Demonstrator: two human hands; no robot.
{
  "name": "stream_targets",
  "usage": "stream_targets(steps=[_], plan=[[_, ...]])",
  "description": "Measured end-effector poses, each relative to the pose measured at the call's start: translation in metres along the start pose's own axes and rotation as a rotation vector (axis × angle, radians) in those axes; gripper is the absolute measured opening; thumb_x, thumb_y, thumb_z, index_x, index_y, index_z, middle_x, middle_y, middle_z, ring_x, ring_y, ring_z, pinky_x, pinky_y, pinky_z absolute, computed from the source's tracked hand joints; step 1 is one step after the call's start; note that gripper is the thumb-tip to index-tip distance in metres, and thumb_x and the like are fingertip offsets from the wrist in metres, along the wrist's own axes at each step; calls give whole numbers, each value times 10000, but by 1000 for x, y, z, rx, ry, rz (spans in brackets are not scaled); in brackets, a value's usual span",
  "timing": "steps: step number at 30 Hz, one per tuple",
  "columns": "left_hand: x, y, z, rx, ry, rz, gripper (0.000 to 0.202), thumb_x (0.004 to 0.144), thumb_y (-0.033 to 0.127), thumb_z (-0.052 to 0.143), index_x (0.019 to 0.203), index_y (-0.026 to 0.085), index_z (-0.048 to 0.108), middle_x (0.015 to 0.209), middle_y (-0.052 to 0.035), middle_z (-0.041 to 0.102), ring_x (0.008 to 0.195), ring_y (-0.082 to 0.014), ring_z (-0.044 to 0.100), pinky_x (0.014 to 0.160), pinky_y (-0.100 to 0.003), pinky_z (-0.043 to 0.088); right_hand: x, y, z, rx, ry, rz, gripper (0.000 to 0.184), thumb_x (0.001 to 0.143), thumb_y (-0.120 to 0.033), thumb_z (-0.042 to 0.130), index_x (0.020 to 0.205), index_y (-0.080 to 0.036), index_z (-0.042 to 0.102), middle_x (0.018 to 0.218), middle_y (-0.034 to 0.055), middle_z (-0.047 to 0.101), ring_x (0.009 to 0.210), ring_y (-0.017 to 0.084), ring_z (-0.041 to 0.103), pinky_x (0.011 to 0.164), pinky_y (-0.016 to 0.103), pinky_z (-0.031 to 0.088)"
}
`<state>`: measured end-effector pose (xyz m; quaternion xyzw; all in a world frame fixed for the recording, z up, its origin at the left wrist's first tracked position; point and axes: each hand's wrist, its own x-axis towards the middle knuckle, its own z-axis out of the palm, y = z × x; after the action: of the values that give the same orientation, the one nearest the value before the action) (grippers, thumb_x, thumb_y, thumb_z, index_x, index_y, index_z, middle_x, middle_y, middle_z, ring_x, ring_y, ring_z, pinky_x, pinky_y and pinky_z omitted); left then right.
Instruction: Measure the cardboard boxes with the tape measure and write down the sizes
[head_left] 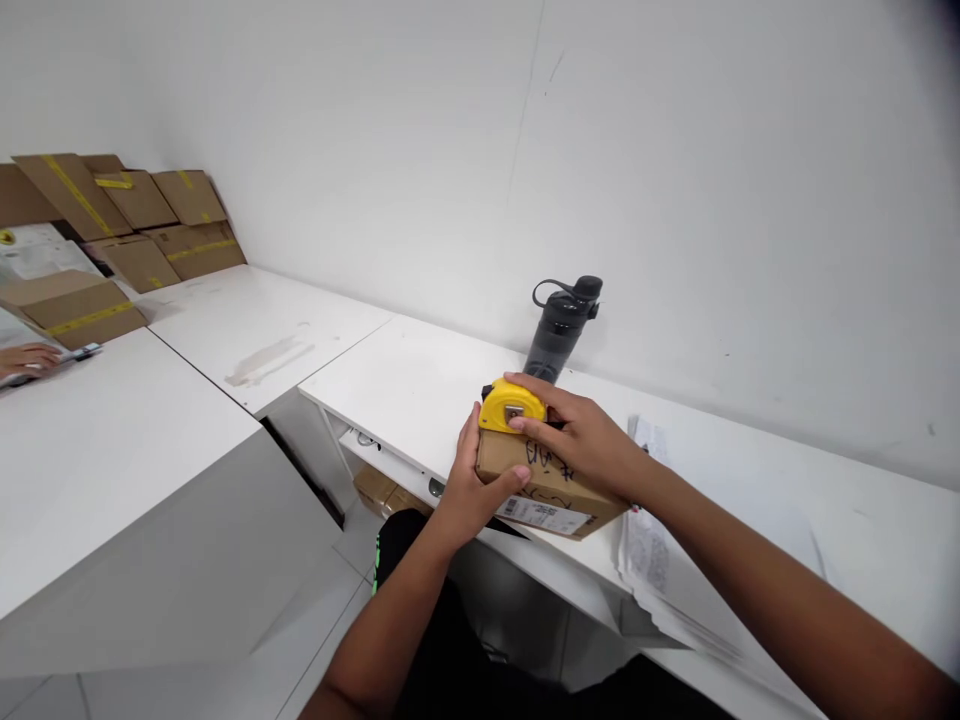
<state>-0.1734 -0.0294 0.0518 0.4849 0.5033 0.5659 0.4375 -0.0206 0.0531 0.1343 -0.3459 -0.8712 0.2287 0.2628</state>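
A yellow tape measure (pixel 496 410) with a metal clip rests on top of a small brown cardboard box (pixel 499 455). My right hand (pixel 581 430) grips the tape measure from its right side, thumb by the clip and fingers over the top. Around the box's left end is my left hand (pixel 476 490), its thumb on the upper face and its fingers along the side. Black handwriting marks the box, and a white printed label (pixel 544 515) covers its near face. The box sits at the front edge of the white table (pixel 405 385); its right end is partly hidden by my right wrist.
A dark bottle (pixel 559 330) with a loop lid stands behind the box. Stacked papers (pixel 712 570) lie to the right. Taped cartons (pixel 199 245) are piled far left, near another person's hand (pixel 30 358). Another box (pixel 382 490) is below the table.
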Motion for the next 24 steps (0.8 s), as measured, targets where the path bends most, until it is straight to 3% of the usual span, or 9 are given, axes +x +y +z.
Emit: stream_targets(steps=[3, 9, 14, 17, 24], plan=[[0, 0, 0, -15, 15, 20, 971, 759, 438, 737, 1546, 276, 191, 1494, -102, 424, 1334, -287, 460, 1069, -396, 445, -6, 6, -1, -89, 13, -97, 479, 953, -455, 462, 1416, -332, 467, 1294, 30, 635, 1104, 235, 621, 950, 398, 485], [3, 5, -2, -169, -96, 7, 921, 793, 415, 714, 1545, 264, 204, 1520, -73, 410, 1330, -268, 471, 1089, -369, 429, -43, 39, -30, -327, 55, -95, 462, 949, -531, 415, 1342, -333, 555, 1066, 66, 659, 737, 200, 632, 608, 329, 503], [6, 5, -5, -146, -130, 18, 947, 793, 415, 714, 1552, 237, 176, 1548, -95, 371, 1359, -299, 434, 1128, -412, 375, -95, 73, -53, -207, 188, -13, 471, 923, -477, 523, 1384, -388, 483, 1198, 39, 655, 867, 225, 668, 646, 327, 534], [9, 5, -7, -90, -143, 27, 955, 797, 428, 707, 1555, 231, 162, 1557, -101, 355, 1362, -311, 430, 1133, -415, 368, -116, 80, -59, -246, 233, -12, 495, 919, -440, 543, 1402, -455, 438, 1185, 21, 663, 811, 234, 674, 599, 346, 531], [13, 3, -7, -34, -124, 66, 932, 809, 414, 692, 1555, 227, 165, 1546, -88, 379, 1377, -277, 422, 1152, -380, 344, -124, 78, -63, -303, 267, -13, 511, 918, -483, 532, 1414, -494, 405, 1208, 19, 662, 711, 227, 653, 578, 380, 523]])
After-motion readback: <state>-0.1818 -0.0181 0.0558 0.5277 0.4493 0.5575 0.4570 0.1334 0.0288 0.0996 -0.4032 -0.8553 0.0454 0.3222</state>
